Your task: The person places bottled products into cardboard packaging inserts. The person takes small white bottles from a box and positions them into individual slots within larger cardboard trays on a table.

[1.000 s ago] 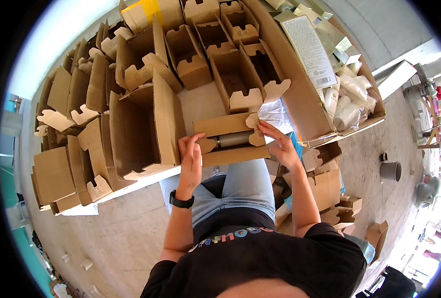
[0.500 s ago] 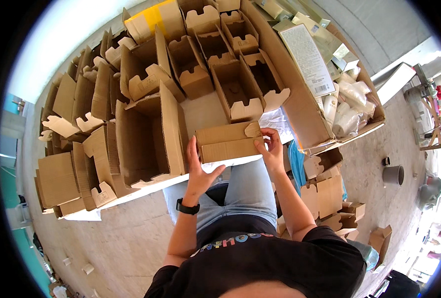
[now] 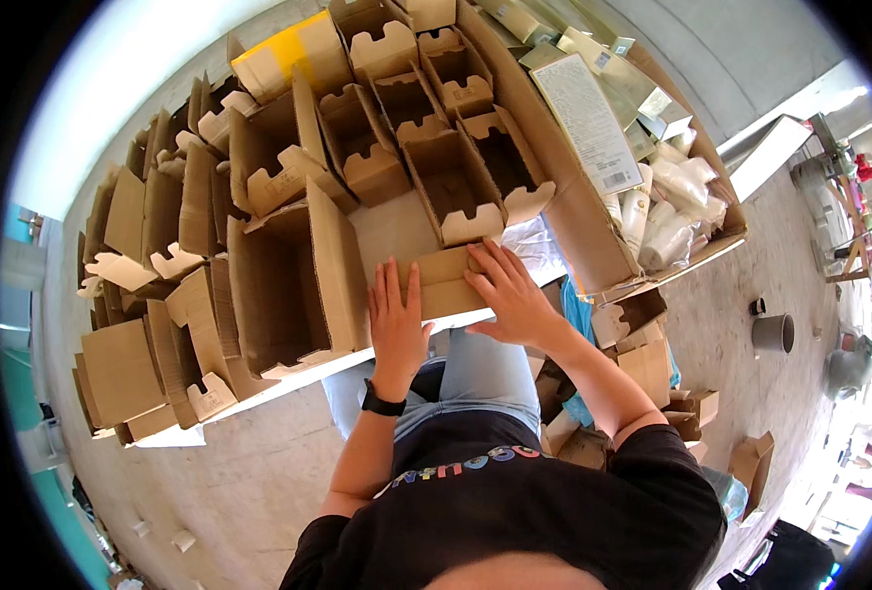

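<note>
A closed brown cardboard box (image 3: 444,286) lies at the table's near edge, between my two hands. My left hand (image 3: 398,313) rests flat over its left end, fingers stretched out and pointing away from me. Across its right end lies my right hand (image 3: 511,293), with the fingers extended over the top. Neither hand wraps round the box. Just beyond it stands an open cardboard box (image 3: 453,182) with notched flaps. To the left of my left hand is a larger open box (image 3: 281,285).
Many open cardboard boxes crowd the table's left and back, one with yellow tape (image 3: 293,49). At the right, a large carton (image 3: 593,236) holds cartons and wrapped white bottles (image 3: 667,236). Loose boxes (image 3: 647,369) lie below; a grey bin (image 3: 773,334) stands on the floor.
Both hands have moved from the box's ends onto its top, with the fingers now flat across it. The right hand has come inward to the left.
</note>
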Motion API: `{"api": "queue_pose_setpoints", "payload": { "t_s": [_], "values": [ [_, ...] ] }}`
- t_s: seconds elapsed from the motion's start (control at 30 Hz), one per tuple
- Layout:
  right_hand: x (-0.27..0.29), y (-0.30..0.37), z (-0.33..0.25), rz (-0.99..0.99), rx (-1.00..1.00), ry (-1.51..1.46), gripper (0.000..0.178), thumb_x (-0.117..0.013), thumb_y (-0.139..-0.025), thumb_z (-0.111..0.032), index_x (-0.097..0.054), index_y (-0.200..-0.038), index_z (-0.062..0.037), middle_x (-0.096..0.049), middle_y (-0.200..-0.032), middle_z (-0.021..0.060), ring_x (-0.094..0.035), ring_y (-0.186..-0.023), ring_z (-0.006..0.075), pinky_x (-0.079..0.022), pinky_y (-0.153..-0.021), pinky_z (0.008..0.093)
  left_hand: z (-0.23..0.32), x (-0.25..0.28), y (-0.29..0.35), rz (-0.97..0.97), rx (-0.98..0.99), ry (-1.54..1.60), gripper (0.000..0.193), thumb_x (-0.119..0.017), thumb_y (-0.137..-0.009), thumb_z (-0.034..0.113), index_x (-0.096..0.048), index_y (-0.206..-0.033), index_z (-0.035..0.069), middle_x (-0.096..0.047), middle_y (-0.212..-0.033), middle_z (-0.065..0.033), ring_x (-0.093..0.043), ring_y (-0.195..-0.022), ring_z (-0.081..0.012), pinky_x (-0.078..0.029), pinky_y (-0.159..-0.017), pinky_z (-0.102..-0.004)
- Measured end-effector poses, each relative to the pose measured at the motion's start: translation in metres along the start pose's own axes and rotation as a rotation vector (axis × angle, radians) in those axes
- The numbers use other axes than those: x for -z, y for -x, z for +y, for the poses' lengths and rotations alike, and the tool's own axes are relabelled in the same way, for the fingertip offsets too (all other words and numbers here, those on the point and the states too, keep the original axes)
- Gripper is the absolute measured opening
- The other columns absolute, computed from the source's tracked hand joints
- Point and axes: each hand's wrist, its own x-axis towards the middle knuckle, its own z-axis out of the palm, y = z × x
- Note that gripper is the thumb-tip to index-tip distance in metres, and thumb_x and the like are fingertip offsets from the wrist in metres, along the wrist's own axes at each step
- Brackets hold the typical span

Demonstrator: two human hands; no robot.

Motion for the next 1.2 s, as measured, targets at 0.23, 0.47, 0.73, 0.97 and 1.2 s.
{"api": "queue_pose_setpoints", "payload": {
  "t_s": [0.23, 0.47, 0.73, 0.97, 1.2],
  "values": [
    [-0.009, -0.012, 0.007, 0.037, -0.018, 0.059, 0.086, -0.084, -0.057, -0.029, -0.044, -0.132, -0.0135, -0.046, -0.129, 0.0184, -0.043, -0.124, 0.0375, -0.036, -0.101, 0.0497, 0.004, 0.014, 0.003, -0.017, -0.019, 0.132, 0.085, -0.079, -0.073, 0.021, -0.035, -0.144, 0.004, -0.023, -0.153, -0.0207, -0.023, -0.141, -0.0397, -0.027, -0.113, -0.0487],
    [0.027, 0.064, -0.014, 0.157, -0.258, -0.030, 0.085, -0.082, -0.054, -0.025, -0.051, -0.132, -0.0150, -0.049, -0.122, 0.0161, -0.047, -0.116, 0.0356, -0.035, -0.100, 0.0492, 0.060, 0.059, -0.052, 0.285, -0.351, 0.485, 0.051, -0.063, -0.088, 0.015, -0.046, -0.134, 0.002, -0.050, -0.135, -0.0187, -0.040, -0.133, -0.0357, -0.028, -0.111, -0.0502],
    [0.034, 0.143, -0.030, 0.299, -0.738, 0.118, 0.093, -0.087, -0.053, -0.017, -0.045, -0.136, -0.0121, -0.041, -0.128, 0.0180, -0.040, -0.121, 0.0388, -0.036, -0.104, 0.0485, 0.115, -0.009, -0.167, 0.204, -0.423, -0.086, 0.038, -0.073, -0.071, 0.010, -0.059, -0.106, 0.003, -0.063, -0.092, -0.0121, -0.061, -0.095, -0.0264, -0.036, -0.104, -0.0438],
    [0.023, 0.152, -0.049, 0.395, -0.897, 0.091, 0.093, -0.086, -0.056, -0.020, -0.043, -0.138, -0.0119, -0.041, -0.128, 0.0181, -0.040, -0.121, 0.0379, -0.035, -0.104, 0.0479, 0.100, -0.019, -0.188, 0.312, -0.486, 0.054, 0.010, -0.063, -0.069, -0.002, -0.067, -0.070, 0.007, -0.061, -0.075, -0.0116, -0.062, -0.077, -0.0279, -0.041, -0.096, -0.0415],
    [0.010, 0.143, -0.058, 0.495, -0.949, 0.116, 0.091, -0.084, -0.060, -0.021, -0.040, -0.139, -0.0116, -0.040, -0.131, 0.0173, -0.039, -0.122, 0.0380, -0.033, -0.105, 0.0487, 0.112, 0.094, -0.189, 0.760, -0.442, 0.290, 0.010, -0.073, -0.077, 0.018, -0.069, -0.080, 0.010, -0.062, -0.084, -0.0075, -0.059, -0.085, -0.0283, -0.045, -0.080, -0.0402]
  ]
}}
